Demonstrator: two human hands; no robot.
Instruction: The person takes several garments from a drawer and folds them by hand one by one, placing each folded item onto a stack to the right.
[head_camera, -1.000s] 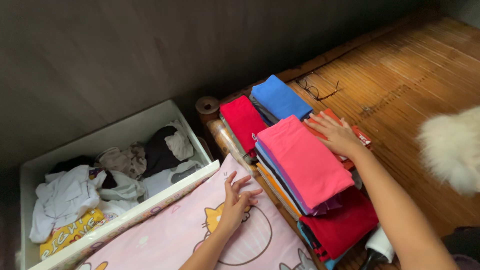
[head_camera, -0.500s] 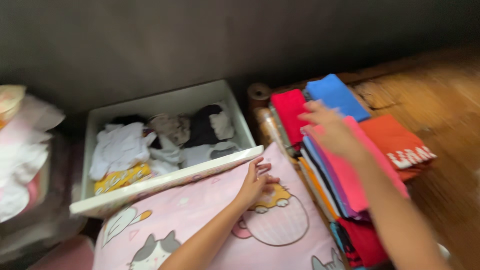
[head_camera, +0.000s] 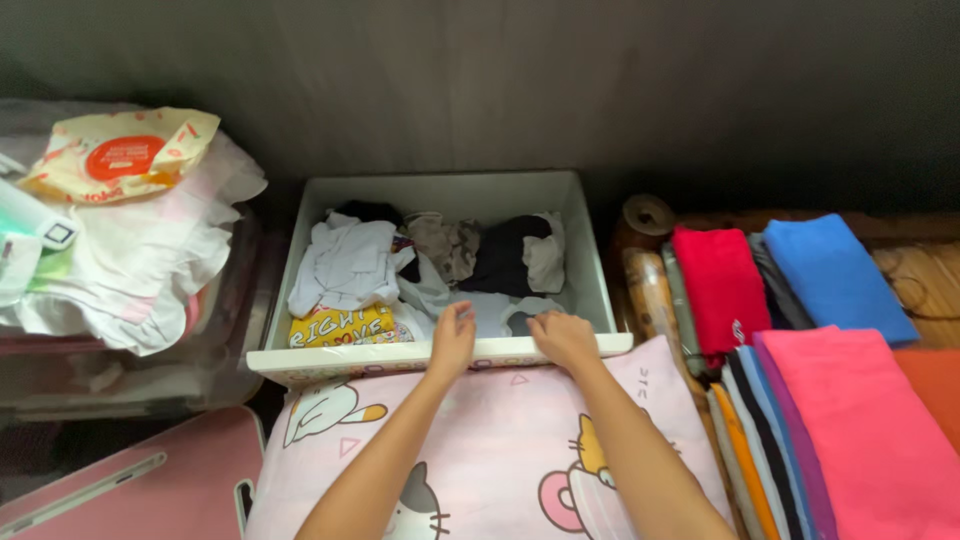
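Note:
A white drawer (head_camera: 440, 192) stands pulled out before me, filled with loosely heaped white, black, beige and yellow clothes (head_camera: 350, 265). My left hand (head_camera: 452, 338) and my right hand (head_camera: 563, 337) both rest on the drawer's front edge, fingers curled over it onto the white garments just inside. Below my arms spreads a pink cloth with cartoon cats (head_camera: 500, 450).
Folded clothes lie stacked at right: red (head_camera: 718, 285), blue (head_camera: 835, 275), pink (head_camera: 865, 430) on a striped pile, orange at the edge. At left a clear bin holds white cloth (head_camera: 140, 260) with a yellow-orange packet (head_camera: 125, 150) on top. A pink panel (head_camera: 120, 480) lies bottom left.
The view swung left onto the drawer. My right hand left the folded stack and my left hand left the pink cloth; both now sit on the drawer's front edge.

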